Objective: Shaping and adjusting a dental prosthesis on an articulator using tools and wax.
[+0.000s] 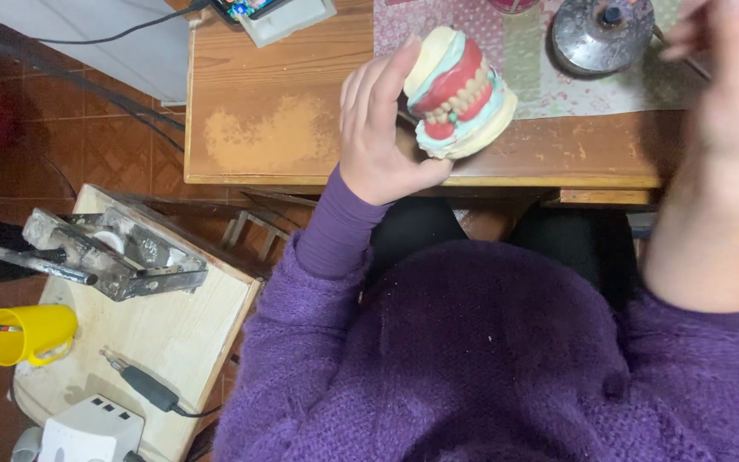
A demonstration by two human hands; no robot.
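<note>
the left hand (380,137) grips a denture model (458,92) between thumb and fingers, raised above the wooden table (275,128) with the teeth turned toward the viewer. the right hand (733,60) is blurred; its grip cannot be told. a yellow cup (29,334) stands on a side board (173,334).

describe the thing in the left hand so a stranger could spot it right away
Above the wooden desk, the left hand holds up a denture model. It has rows of teeth in red gums, set between cream blocks, unlike anything else nearby.
</note>
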